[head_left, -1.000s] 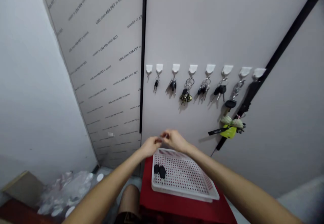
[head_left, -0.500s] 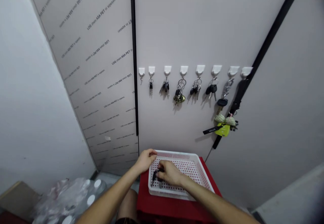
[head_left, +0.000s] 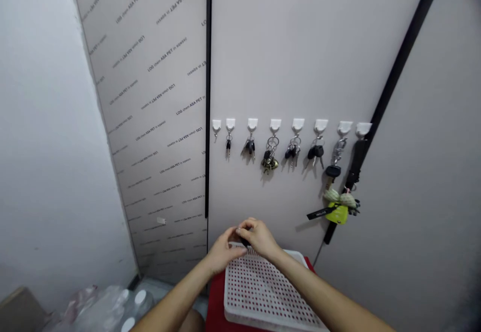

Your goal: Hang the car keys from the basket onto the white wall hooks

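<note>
My right hand (head_left: 260, 239) pinches black-headed keys (head_left: 244, 242) above the far left part of a white perforated plastic basket (head_left: 259, 292). Fingers partly cover the keys, so their number cannot be told. Beside them my left hand (head_left: 221, 253) is cupped, its thumb and fingers apart around the keys; its fingertips meet the right hand's. No keys show on the visible part of the basket floor. On the wall ahead is a row of white hooks, with a small bunch of keys (head_left: 228, 146) on the second from the left. The leftmost hook (head_left: 216, 125) carries no keys.
More key bunches (head_left: 269, 161) hang along the row. At the right end dangle a black strap (head_left: 356, 164) and a yellow-green tag (head_left: 338, 214). The basket rests on a red surface (head_left: 217, 302). White-capped containers (head_left: 141, 299) and plastic bags (head_left: 103, 309) lie low at left.
My right hand reached into the basket and lifted the black keys from it. My left hand left the basket's rim and came up to meet the right hand. The view has shifted.
</note>
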